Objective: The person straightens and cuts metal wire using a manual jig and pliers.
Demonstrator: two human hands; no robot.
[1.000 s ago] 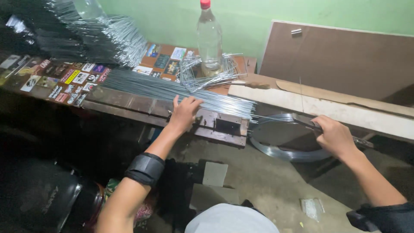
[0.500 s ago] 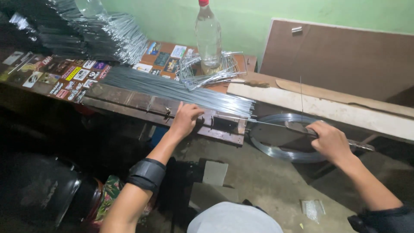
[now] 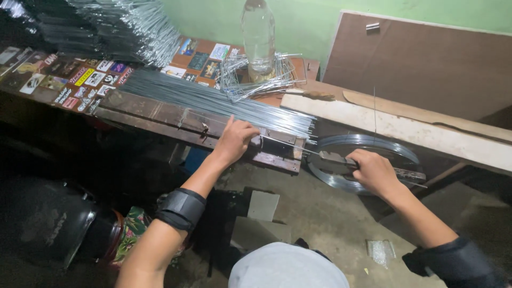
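My left hand [image 3: 236,140] rests on the front edge of a wooden bench [image 3: 160,114], fingers curled on a thin steel wire [image 3: 285,144] that runs to the right. My right hand [image 3: 373,172] is closed on the handle of a metal cutting tool [image 3: 335,158] at the end of that wire. A bundle of straight cut wires [image 3: 213,101] lies along the bench just behind my left hand. A coil of wire [image 3: 362,144] hangs below the bench behind my right hand.
A clear plastic bottle [image 3: 258,32] stands on bent wire frames [image 3: 250,80]. Piled wire pieces [image 3: 122,26] fill the back left. A long wooden plank [image 3: 405,130] and a brown board [image 3: 426,64] lie on the right. A dark round container [image 3: 42,224] sits at lower left.
My left hand slid off the wire bundle to the bench's front edge. My right hand moved left and down with the tool, closer to the bench end.
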